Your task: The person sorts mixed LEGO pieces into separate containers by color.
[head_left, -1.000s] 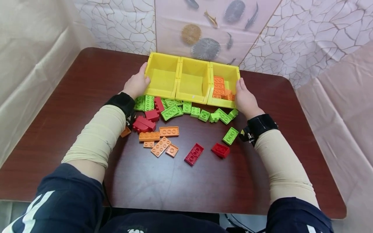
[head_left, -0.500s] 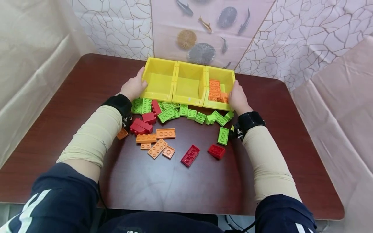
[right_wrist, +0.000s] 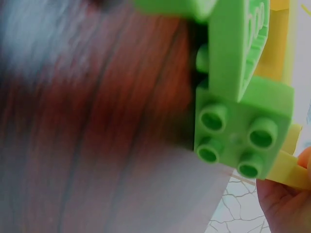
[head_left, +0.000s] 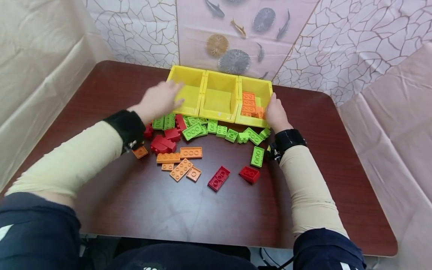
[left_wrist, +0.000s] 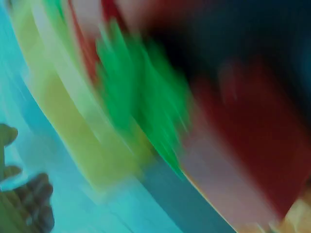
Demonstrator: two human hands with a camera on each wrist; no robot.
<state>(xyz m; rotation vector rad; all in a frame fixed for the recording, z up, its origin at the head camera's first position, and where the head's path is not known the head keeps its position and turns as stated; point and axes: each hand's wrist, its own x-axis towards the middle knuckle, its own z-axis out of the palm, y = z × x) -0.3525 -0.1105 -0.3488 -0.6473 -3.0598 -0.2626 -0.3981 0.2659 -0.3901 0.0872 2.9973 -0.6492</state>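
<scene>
A yellow organizer bin [head_left: 220, 96] with three compartments stands at the back of the table. My right hand [head_left: 278, 114] grips its right end wall, and the right wrist view shows thumb and fingers pinching the yellow edge [right_wrist: 286, 171]. Fingers spread, my left hand [head_left: 158, 101] hovers at the bin's left compartment, overlapping it in the head view and holding nothing. Several orange building bricks [head_left: 248, 102] lie in the right compartment; the other two show bare floors. Along the bin's front runs a row of green bricks [head_left: 193, 131]. Motion blurs the left wrist view.
Red bricks [head_left: 163, 144] lie left of centre beside orange bricks [head_left: 181, 169]. Nearer the front are a dark red brick [head_left: 218, 178], a red brick [head_left: 249, 174] and a green brick [head_left: 257, 156]. A patterned cloth wall [head_left: 145, 33] rises behind the table.
Both hands held the bin's ends while it shifted slightly left in view. Since then my left hand has let go and moved right over the left compartment; my right hand keeps its grip.
</scene>
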